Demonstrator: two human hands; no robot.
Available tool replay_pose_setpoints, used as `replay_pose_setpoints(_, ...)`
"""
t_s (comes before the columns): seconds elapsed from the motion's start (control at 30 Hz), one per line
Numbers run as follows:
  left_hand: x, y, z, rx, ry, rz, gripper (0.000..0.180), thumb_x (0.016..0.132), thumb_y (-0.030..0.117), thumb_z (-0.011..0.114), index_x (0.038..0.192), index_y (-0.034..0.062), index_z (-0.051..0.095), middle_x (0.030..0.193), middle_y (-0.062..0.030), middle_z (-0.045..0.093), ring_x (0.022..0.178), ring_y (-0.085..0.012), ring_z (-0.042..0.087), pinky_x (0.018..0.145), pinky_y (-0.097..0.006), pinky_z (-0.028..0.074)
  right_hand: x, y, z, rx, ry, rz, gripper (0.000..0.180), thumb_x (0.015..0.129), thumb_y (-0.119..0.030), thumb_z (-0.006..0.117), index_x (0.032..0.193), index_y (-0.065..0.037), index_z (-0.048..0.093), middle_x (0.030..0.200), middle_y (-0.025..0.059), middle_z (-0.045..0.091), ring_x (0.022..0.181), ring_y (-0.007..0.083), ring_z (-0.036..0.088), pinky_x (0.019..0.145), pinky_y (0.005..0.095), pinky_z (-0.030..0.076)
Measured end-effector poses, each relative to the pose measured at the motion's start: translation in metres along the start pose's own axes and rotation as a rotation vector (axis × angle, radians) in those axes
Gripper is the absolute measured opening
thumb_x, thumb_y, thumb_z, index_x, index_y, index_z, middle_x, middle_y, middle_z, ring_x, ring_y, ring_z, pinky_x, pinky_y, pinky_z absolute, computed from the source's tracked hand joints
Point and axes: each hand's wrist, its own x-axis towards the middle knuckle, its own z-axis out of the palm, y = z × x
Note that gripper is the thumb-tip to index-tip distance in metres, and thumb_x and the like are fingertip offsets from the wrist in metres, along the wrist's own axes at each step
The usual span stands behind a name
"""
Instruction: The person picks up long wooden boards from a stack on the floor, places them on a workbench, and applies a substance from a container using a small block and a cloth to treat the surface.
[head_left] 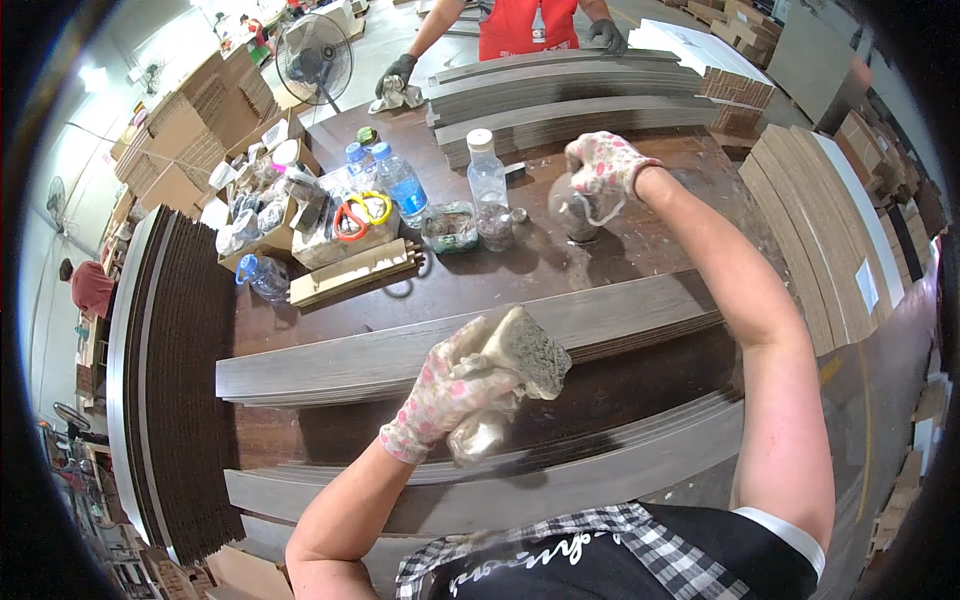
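Left hand (pixel 450 388) fingers clamp a grey block (pixel 532 352); beyond them, the right hand (pixel 606 164) grips a bottle (pixel 572 212), apparently a handling step needing steadiness.

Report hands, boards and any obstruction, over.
Left hand: grip closed on rough grey block. Right hand: grip closed on cloudy bottle. Middle grey board stack partly hidden behind left hand.

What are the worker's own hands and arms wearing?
The left hand and right hand wear pale gloves with pink spots. Both forearms are bare, with no long sleeves. At the right upper arm, a black sleeve has a white edge.
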Motion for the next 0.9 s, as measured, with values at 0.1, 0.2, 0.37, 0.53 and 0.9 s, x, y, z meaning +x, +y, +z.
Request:
replay_pose_setpoints(0.1,-0.005,0.011,0.003,-0.304,0.021,-0.085,0.077,0.081,0.005,0.073,0.15,0.0002,0.037,0.119,-0.0112,0.062,0.096,-0.016,0.063,0.081,-0.028,0.054,0.006,-0.043,0.012,-0.045,-0.09,-0.059,0.032,0.064,-0.024,0.071,0.09,-0.005,0.074,0.086,0.0197,0.071,0.086,0.0352,0.07,0.076,0.0413,0.056)
replay_pose_setpoints(0.2,0.008,0.012,0.006,-0.396,0.092,0.023,0.07,0.084,0.007,0.071,0.146,-0.0003,0.04,0.124,-0.012,0.062,0.099,-0.0159,0.063,0.083,-0.029,0.054,0.001,-0.07,0.046,-0.105,-0.216,-0.114,0.035,0.069,-0.032,0.073,0.091,-0.005,0.074,0.09,0.0197,0.071,0.089,0.037,0.07,0.08,0.0417,0.056)
replay_pose_setpoints(0.37,0.006,0.027,-0.001,-0.338,0.2,0.07,0.051,0.09,0.013,0.065,0.137,0.0003,0.049,0.115,-0.0093,0.065,0.098,-0.0161,0.065,0.083,-0.03,0.055,0.015,-0.039,0.049,0.129,-0.099,0.041,0.039,0.082,-0.041,0.067,0.104,-0.009,0.073,0.101,0.0169,0.072,0.101,0.0357,0.067,0.088,0.0425,0.053)
replay_pose_setpoints(0.53,0.013,0.037,0.006,-0.243,0.205,0.069,0.054,0.092,0.021,0.062,0.139,-0.0014,0.047,0.124,-0.0146,0.063,0.111,-0.0228,0.063,0.097,-0.036,0.05,0.018,0.04,0.066,-0.08,-0.405,0.172,0.072,0.073,-0.036,0.082,0.132,-0.006,0.056,0.13,0.0195,0.062,0.115,0.0341,0.063,0.094,0.0438,0.054)
replay_pose_setpoints(0.9,0.037,0.034,0.023,-0.21,0.186,0.066,0.048,0.092,0.024,0.063,0.131,-0.0013,0.053,0.116,-0.0115,0.065,0.098,-0.0187,0.065,0.085,-0.033,0.054,0.011,0.032,0.075,-0.049,-0.074,-0.012,0.054,0.078,-0.021,0.076,0.128,-0.008,0.061,0.123,0.02,0.066,0.114,0.0346,0.064,0.091,0.0426,0.055)
